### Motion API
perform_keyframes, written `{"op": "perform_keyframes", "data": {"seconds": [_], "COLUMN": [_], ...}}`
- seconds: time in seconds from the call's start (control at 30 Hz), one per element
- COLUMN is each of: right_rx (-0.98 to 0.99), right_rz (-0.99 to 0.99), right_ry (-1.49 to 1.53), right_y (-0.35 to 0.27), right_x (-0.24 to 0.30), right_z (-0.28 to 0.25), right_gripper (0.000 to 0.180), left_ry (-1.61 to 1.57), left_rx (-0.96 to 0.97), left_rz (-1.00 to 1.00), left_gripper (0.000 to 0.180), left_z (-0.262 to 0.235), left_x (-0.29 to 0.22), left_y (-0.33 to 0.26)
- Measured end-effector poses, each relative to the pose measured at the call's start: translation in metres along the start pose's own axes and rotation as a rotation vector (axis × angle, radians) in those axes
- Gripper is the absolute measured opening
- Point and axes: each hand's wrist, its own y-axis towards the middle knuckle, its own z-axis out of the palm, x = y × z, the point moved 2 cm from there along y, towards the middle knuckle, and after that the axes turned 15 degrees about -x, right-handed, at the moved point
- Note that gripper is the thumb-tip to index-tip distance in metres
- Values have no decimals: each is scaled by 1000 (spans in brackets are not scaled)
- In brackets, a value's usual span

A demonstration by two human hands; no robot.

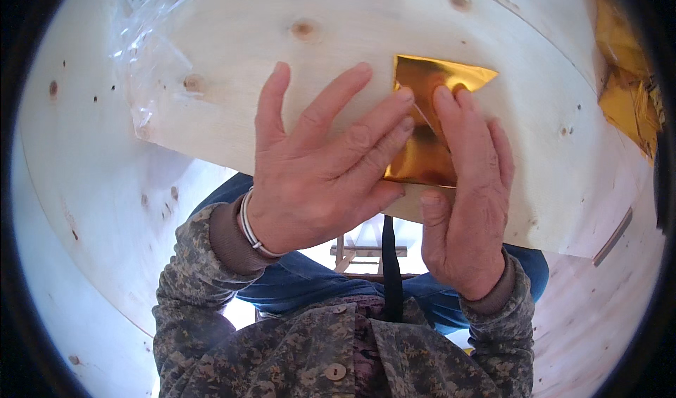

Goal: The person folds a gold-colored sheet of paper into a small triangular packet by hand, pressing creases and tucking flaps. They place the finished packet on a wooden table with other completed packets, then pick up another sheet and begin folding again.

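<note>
Gold, shiny foil is making up the sheet (424, 160) that is lying on a pale, knotted wooden board (239, 18), in front of the seated person. Head view, the only one: the left hand (324, 169) is spreading wide, palm down, its index and middle fingertips touching the sheet's left part; the ring and little fingers are pointing away over bare wood. The right hand (470, 194) is resting its fingers close together on the sheet's right part, thumb standing well apart near the lower edge. Neither hand appears to be gripping anything. A thin pale line is running slantwise between the hands; I cannot tell whether it is a crease or an edge. A pointed corner is extending to the upper right. Clear plastic film (144, 64) is lying at upper left; gold material (627, 109) is showing at far right.
</note>
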Motion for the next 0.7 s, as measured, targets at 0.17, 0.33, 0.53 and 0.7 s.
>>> {"op": "perform_keyframes", "data": {"seconds": [0.17, 0.33, 0.53, 0.7], "right_rx": [-2, -19, -7, -19], "right_rz": [-12, -66, -65, -86], "right_ry": [-35, -95, -121, -131], "right_y": [-1, -3, -5, -6], "right_x": [1, -1, -2, -4], "right_z": [1, 3, 4, 5], "right_gripper": [52, 52, 54, 54], "left_ry": [-60, -144, -132, -110], "left_rx": [-34, -43, -43, -35], "left_rz": [-32, -60, -44, -39], "left_gripper": [51, 51, 52, 53], "left_z": [3, 4, 4, 5], "left_x": [1, 1, 1, 1], "left_y": [-3, -3, -3, -3]}}
